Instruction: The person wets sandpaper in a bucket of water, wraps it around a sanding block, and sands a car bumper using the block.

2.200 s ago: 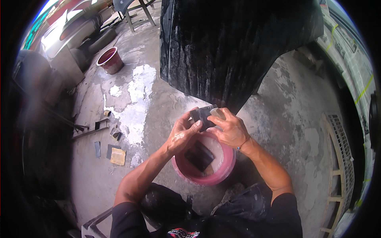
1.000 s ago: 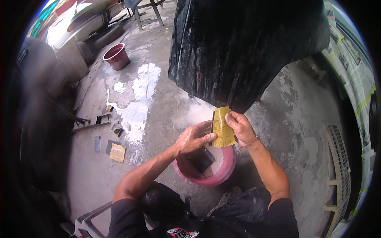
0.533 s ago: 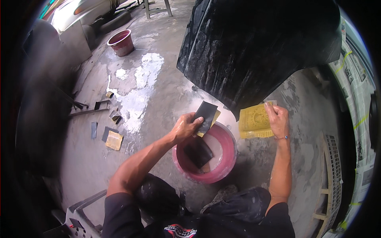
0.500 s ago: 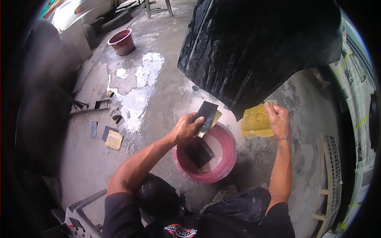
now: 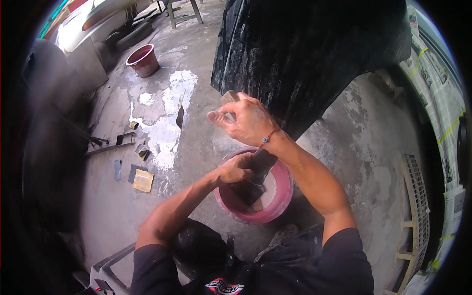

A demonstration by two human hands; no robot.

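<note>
Head view: the left hand point(image 5: 237, 169) is reaching over the pink basin point(image 5: 282, 199), its fingers closing around a dark sheet point(image 5: 263, 162) that is slanting above the basin's opening. The right hand point(image 5: 250, 120), wearing a beaded bracelet point(image 5: 265, 139), is hovering higher, in front of the large black panel point(image 5: 309, 49); thumb and fingers are pinching a small greyish block point(image 5: 229, 98). Another dark piece point(image 5: 246, 192) is lying inside the basin. Left of the right hand, a thin dark strip point(image 5: 180, 116) is showing nearly edge-on; cannot tell if airborne or touching the floor. Farther left, a yellowish sheet point(image 5: 143, 181) is partly covering a grey one point(image 5: 132, 172); a reddish bucket point(image 5: 145, 67) is standing beyond.
</note>
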